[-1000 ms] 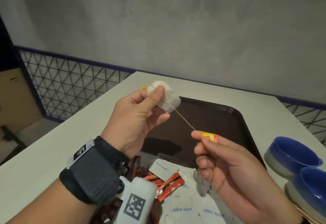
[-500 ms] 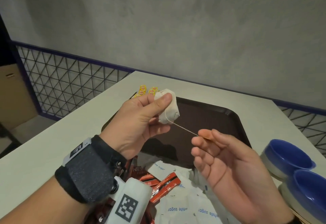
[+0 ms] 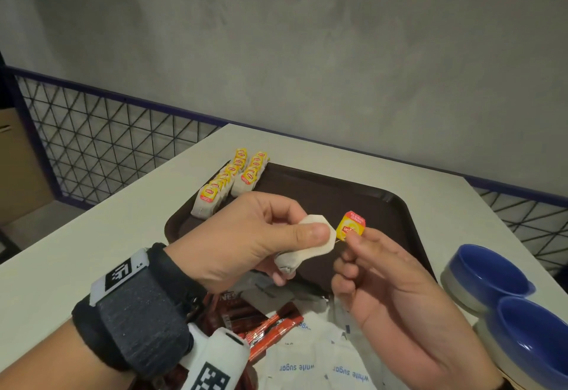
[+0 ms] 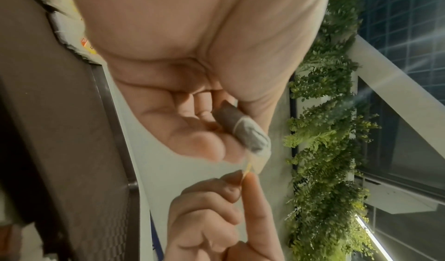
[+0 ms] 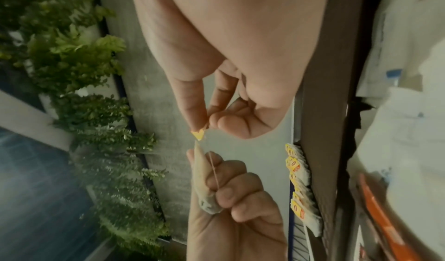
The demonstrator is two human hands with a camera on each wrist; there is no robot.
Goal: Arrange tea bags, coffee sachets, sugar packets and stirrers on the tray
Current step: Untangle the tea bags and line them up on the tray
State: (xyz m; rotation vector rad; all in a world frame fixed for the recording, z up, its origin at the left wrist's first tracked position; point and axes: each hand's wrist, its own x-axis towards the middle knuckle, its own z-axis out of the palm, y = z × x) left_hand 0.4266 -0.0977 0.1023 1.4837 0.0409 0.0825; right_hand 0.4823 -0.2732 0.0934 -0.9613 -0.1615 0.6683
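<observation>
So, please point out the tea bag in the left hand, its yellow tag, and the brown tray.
tea bag [image 3: 316, 236], head view, white paper body.
yellow tag [image 3: 350, 225], head view, printed face.
brown tray [image 3: 338, 196], head view, bare floor.

The sugar packets [image 3: 319, 368] at the near edge of the head view carry blue print reading "white sugar", seen upside down. A dark coffee sachet [image 3: 233, 299] shows the white letters "NES"; the rest is covered. The print on the tea bag tags [image 3: 350, 225] is too small to read.
</observation>
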